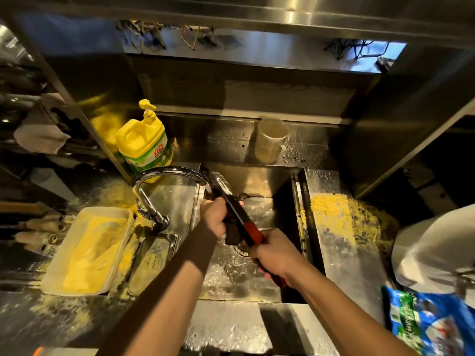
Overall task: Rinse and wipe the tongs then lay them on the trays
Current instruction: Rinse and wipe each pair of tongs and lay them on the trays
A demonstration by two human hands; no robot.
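Fingers of the right hand (276,255) are curled tight round the red handle end of the tongs (240,214), so that hand grips them low over the sink (299,209). Left hand (214,218) has its fingers wrapped too, holding a dark cloth (232,233) against the tongs' metal shaft approx. mid-length; can't tell how much of the cloth sits under the palm. Tongs run diagonally, metal tips up by the faucet (169,181) spout, handle down toward me. I count one pair of tongs, one faucet, one sink basin w/ a wet floor. Left of the sink: one white tray (59,265) holding yellow crumb mix, plus one small steel pan (151,263) just beside it. Behind, on the back ledge, one yellow pump bottle (144,142) and one clear measuring jug (271,138), well apart. Yellow crumbs (341,214) are scattered on the counter right of the basin. One blue bag (434,325) lies at bottom right, near a white bucket (437,250).
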